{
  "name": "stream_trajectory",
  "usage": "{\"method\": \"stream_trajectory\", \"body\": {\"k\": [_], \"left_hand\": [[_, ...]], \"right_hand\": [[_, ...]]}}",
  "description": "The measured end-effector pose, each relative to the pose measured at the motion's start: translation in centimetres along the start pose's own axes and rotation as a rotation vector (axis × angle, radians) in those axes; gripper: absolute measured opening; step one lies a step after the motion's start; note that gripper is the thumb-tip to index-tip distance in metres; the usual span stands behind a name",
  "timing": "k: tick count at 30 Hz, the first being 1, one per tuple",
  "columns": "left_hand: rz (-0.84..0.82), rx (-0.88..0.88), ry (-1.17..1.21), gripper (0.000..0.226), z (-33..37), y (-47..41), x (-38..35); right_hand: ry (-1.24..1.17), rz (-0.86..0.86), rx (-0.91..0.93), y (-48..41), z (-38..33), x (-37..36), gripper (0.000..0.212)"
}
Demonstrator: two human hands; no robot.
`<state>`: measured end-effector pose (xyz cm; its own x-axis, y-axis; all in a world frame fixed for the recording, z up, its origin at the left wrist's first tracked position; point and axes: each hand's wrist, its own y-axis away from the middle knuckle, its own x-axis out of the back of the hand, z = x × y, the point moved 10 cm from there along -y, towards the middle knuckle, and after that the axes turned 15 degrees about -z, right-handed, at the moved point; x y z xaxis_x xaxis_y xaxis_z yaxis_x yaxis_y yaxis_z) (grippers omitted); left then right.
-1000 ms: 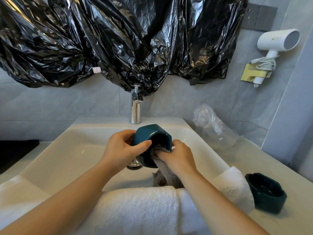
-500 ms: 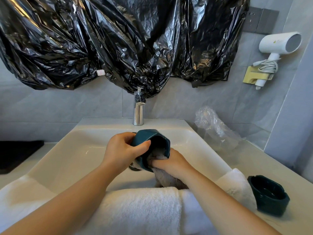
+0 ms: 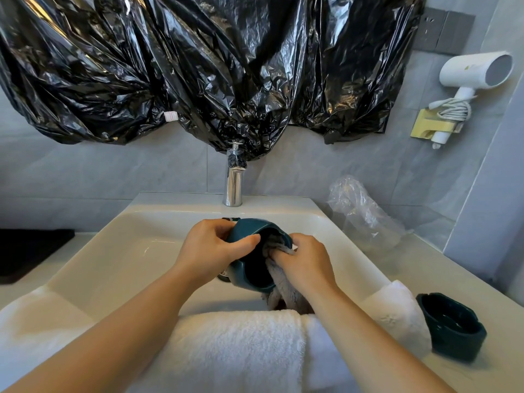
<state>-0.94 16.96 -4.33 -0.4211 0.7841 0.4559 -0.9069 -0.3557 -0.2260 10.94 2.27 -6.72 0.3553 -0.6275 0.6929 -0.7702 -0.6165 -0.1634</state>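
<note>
Since a second ago, our right hand [image 3: 306, 262] has worked the grey cloth [image 3: 280, 290] deeper into the teal bowl [image 3: 256, 226], and the bowl has tipped a little further so its mouth faces right and toward us. Our left hand [image 3: 209, 248] grips the bowl from its left side, fingers curled over the outer wall and the thumb laid across the near rim. Our right hand is closed round the cloth, fingertips pressing a bunched part against the inside of the bowl, while the rest of the cloth hangs down below the wrist. We hold the bowl in the air above the middle of the white sink [image 3: 113, 265], in front of the chrome faucet [image 3: 234, 182] and over the drain, which it mostly hides. A white towel [image 3: 226, 344] lies folded along the sink's near edge, under both forearms. On the counter [image 3: 425, 268] to the right sits a second teal bowl [image 3: 450, 327], upright, just beside the towel's end, with a clear plastic bag [image 3: 360, 211] further back by the wall. Black plastic sheeting [image 3: 198, 66] hangs over the wall above the faucet, and a white hair dryer [image 3: 476, 70] sits in its holder at upper right.
</note>
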Motion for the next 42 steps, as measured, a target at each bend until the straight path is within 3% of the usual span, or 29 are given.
{"method": "stream_trajectory", "body": {"k": [5,10,15,22,29,34,36,40,42], "left_hand": [[0.009,0.001,0.096,0.03,-0.3,-0.1,0.0],[-0.125,0.013,0.103,0.038,-0.3,-0.3,-1.7],[-0.07,-0.027,0.132,0.032,0.1,-0.3,-1.0],[0.036,-0.019,0.106,0.019,-0.7,-0.1,0.4],[-0.01,0.006,-0.022,0.046,-0.5,-0.2,-0.3],[0.034,0.015,-0.015,0.028,-0.4,0.0,0.2],[0.077,0.011,0.005,0.035,-0.4,0.1,0.6],[0.146,-0.038,0.022,0.041,0.2,0.6,1.5],[0.163,-0.054,0.033,0.043,0.3,0.6,1.6]], "right_hand": [[-0.12,-0.028,-0.004,-0.3,0.4,-0.1,0.019],[-0.25,-0.002,-0.053,-0.1,1.1,0.6,0.022],[-0.305,-0.057,-0.043,-0.4,1.1,-0.3,0.011],[-0.288,-0.29,-0.092,-1.0,1.2,-3.7,0.061],[0.084,-0.016,-0.116,0.0,0.4,0.0,0.033],[0.145,0.122,-0.032,0.7,-1.0,1.6,0.018],[0.011,0.03,-0.053,0.1,0.0,0.3,0.024],[-0.391,-0.403,-0.106,-0.2,0.6,-4.6,0.024],[-0.531,-0.541,-0.102,0.2,-0.1,-5.6,0.023]]}}
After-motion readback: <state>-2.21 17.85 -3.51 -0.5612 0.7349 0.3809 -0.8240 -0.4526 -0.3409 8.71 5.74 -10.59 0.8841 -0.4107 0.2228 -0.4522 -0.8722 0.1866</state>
